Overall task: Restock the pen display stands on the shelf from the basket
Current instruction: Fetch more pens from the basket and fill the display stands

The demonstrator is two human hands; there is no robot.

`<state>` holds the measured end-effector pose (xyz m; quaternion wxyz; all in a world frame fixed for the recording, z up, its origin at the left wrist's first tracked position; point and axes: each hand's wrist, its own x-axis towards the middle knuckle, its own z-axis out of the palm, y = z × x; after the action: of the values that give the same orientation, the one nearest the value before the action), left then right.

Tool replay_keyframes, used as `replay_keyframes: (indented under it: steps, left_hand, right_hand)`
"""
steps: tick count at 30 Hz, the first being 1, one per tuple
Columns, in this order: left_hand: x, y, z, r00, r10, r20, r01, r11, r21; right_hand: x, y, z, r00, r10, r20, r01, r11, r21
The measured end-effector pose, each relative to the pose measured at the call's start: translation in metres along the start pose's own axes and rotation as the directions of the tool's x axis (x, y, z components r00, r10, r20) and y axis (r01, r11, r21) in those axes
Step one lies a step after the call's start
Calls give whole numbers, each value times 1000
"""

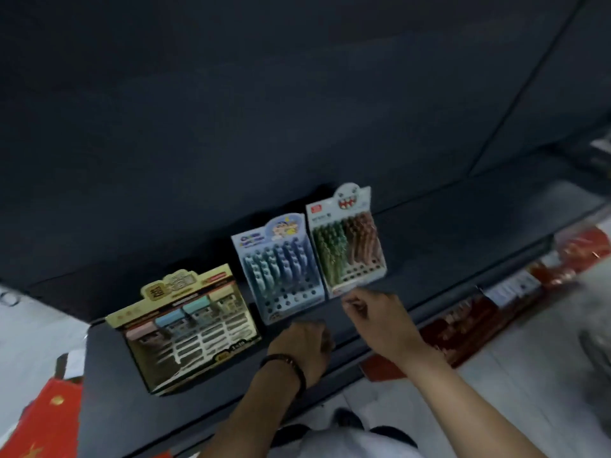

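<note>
**Both hands at the front of the pen stands on the dark shelf**

Three display stands are in a row on the dark shelf. The one on the right is a pen stand with green and brown pens and a card with a toothy cartoon face on top. Just beside it on the left, almost touching, is a blue pen stand with blue and turquoise pens; several holes in its front rows have no pen. Further left, a little apart, sits a yellow display box with flat compartments.

The right hand is at the front lower edge of the green and brown stand. Its fingers are curled and the thumb is close to the forefinger, but the picture is blurred and I cannot tell if they pinch something. The left hand is just in front of the blue stand, with its back to the camera and the fingers curled under; what is inside it, I cannot tell. This wrist wears a dark bracelet. The two hands are near each other but do not touch.

Behind the stands rises a dark back panel. Below the shelf, on the right, lie red packages, and the floor is pale. A red box is at the lower left.
</note>
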<state>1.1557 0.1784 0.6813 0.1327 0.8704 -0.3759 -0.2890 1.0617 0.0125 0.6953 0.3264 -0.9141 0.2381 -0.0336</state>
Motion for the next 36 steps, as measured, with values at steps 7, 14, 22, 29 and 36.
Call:
replay_keyframes:
  steps: [7,14,22,29,36]
  left_hand:
    - [11,51,34,920,236,313,-288,948,134]
    - [-34,121,120,744,375,553,-563,798,217]
    - [-133,253,252,497,447,743,-826,507,247]
    - [-226,369,387,405,427,809,-892,380,246]
    - [-266,447,468,379,368,849,-886,410,218]
  right_hand:
    - [-126,68,-21,904,427,18,-427,903,44]
    - [-329,111,-4,543,839,13,-818,526,231]
    - [-543,141,6,202,977,-63,-861,208,464]
    - [-707,202,11,73,992,-105,-794,122,596]
    - [-803,264,-12,40,999,-15,-767,40,640]
